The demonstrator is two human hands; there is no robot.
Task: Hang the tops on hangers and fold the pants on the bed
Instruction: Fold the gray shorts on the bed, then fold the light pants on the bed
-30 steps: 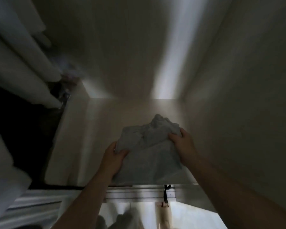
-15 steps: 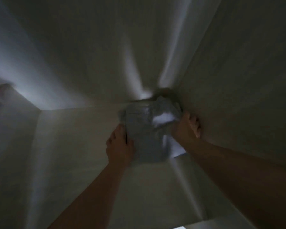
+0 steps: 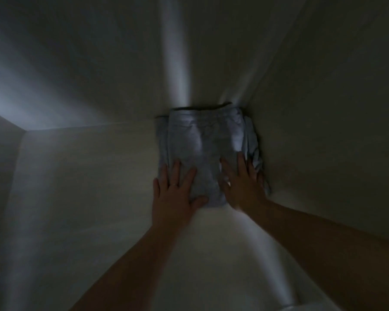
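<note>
Folded light-blue denim pants (image 3: 202, 140) lie flat on a pale shelf (image 3: 88, 187) inside a dim cupboard, pushed into the back right corner. My left hand (image 3: 175, 194) rests palm down on the near left part of the pants, fingers spread. Palm down too, my right hand (image 3: 243, 185) presses the near right part, fingers apart. Neither hand grips the cloth. A loose edge of the fabric bunches against the right wall.
The cupboard's back wall (image 3: 121, 63) rises behind the pants, and the right side wall (image 3: 323, 131) stands right next to them. A left wall (image 3: 2, 153) closes the shelf at the far left. The light is dim.
Both hands carried the pants from the shelf's front edge to the back right corner, set them down and let go. They now lie flat on top with fingers spread.
</note>
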